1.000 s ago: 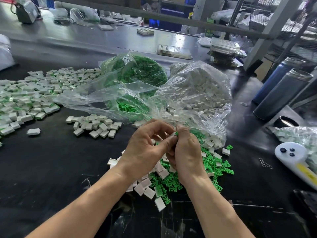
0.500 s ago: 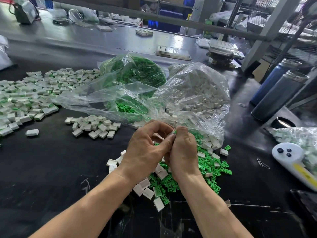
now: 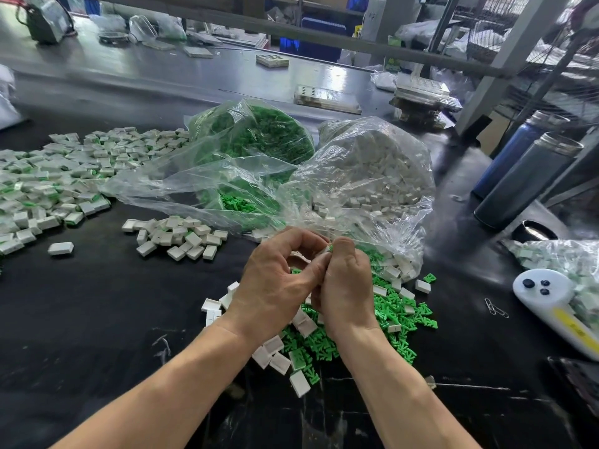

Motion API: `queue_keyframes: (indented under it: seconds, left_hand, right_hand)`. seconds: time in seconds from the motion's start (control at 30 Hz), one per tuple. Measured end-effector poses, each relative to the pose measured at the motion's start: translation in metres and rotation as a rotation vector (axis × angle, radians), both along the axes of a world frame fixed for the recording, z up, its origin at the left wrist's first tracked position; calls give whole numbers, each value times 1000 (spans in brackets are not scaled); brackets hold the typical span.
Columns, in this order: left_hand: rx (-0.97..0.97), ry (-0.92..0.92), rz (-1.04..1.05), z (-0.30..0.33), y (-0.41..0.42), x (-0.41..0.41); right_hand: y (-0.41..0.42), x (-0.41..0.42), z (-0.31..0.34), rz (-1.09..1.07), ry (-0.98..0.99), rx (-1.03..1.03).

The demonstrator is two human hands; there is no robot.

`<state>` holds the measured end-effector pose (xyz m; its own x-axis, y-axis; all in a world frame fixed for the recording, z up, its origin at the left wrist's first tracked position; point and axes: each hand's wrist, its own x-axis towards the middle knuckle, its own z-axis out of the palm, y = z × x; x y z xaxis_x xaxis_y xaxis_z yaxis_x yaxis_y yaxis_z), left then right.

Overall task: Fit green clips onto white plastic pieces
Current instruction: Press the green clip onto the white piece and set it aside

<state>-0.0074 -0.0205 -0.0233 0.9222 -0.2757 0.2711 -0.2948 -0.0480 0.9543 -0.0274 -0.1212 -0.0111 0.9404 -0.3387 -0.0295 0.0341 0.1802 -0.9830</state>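
A black desk [image 3: 97, 335] carries two clear plastic bags at its centre: the left bag [image 3: 252, 137] is packed with green clips, the right bag [image 3: 372, 170] with white plastic pieces, too many in either to count. At far left spreads a wide heap of white pieces with green showing in them [image 3: 48, 183], again beyond counting. Two tall dark flasks [image 3: 528, 176] stand at far right, with a white handheld device [image 3: 551, 306] near them toward the viewer. A smaller pile of roughly two dozen white pieces [image 3: 181, 236] lies left of centre, and one lone white piece [image 3: 61, 248] sits apart to its left. Beneath the hands, loose green clips [image 3: 398, 315] and white pieces mingle. Two paper clips [image 3: 496, 308] lie linked at right. The left hand [image 3: 275, 286] and right hand [image 3: 346, 286] meet above the loose mix, fingers curled tight; together they pinch a small white piece with a green clip [image 3: 328, 248] between the fingertips, mostly hidden by the fingers.
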Motion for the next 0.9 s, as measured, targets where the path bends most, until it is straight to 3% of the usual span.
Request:
queue_keyframes:
  seconds: [0.33,0.77,0.9]
  left_hand:
    - [13,-15,11,-3,-1,1]
    - [-1,16,12,0,-2,2]
    - [15,9,55,0,4,4]
  right_hand:
    - [-1,1,-1,-29,12,-58]
    - [-8,1,-5,6,24,43]
    - [-17,0,-7,-25,44,-177]
